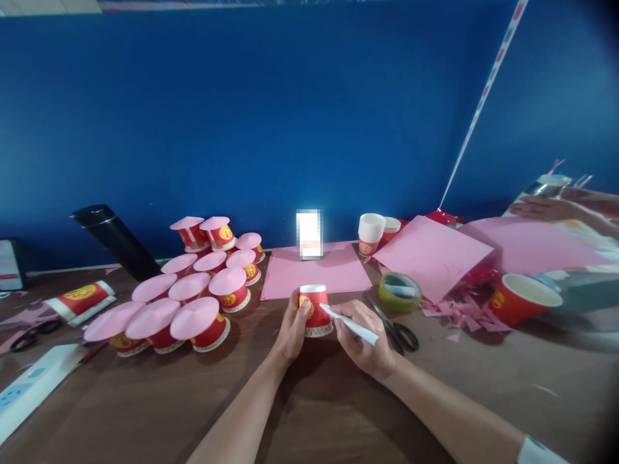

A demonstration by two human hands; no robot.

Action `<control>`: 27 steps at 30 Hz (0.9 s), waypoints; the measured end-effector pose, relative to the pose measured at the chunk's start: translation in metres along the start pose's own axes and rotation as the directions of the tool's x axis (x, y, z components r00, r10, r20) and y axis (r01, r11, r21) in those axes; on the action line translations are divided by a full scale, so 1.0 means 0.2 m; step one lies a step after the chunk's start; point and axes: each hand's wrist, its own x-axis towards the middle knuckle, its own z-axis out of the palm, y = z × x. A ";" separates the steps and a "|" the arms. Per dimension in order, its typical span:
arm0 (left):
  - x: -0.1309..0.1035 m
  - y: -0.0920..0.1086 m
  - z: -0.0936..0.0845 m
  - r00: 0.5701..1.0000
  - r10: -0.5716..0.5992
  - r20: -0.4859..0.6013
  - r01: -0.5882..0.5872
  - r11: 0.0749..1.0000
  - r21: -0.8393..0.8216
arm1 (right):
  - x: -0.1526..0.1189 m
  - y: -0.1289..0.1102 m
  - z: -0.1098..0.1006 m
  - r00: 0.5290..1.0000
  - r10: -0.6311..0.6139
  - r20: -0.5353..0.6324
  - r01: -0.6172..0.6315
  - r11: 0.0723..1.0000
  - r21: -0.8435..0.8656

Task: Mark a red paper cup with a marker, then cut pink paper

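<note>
While a red paper cup point(316, 317) is held upside down at the counter point(333, 425), its side clamped in the left hand's grip point(293, 330), the right hand's grip point(366, 353) is closed on a white pen point(356, 328); scissors point(394, 327) lie just beside that hand

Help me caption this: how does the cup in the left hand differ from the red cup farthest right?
The held cup is upside down, its white base on top; the other cup is mouth up, showing its pale inside. The left hand holds the held cup; no hand shows on the other cup. Both are red outside with yellow emblems.
</note>
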 end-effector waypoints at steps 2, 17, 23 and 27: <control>0.00 0.00 0.00 1.000 0.006 0.010 -0.006 1.000 -0.006 | 0.00 0.01 0.00 1.000 0.003 0.003 -0.003 1.000 0.001; 0.00 0.00 0.00 1.000 0.001 0.015 -0.001 1.000 -0.001 | -0.01 0.01 -0.01 1.000 0.016 0.019 -0.016 1.000 0.014; -0.01 0.00 0.00 1.000 -0.003 0.007 0.003 1.000 0.005 | 0.00 0.01 0.00 1.000 0.013 0.011 -0.013 1.000 0.010; -0.01 0.01 0.00 1.000 0.012 0.014 -0.013 1.000 0.027 | 0.00 0.01 0.00 1.000 0.010 0.010 -0.010 1.000 0.003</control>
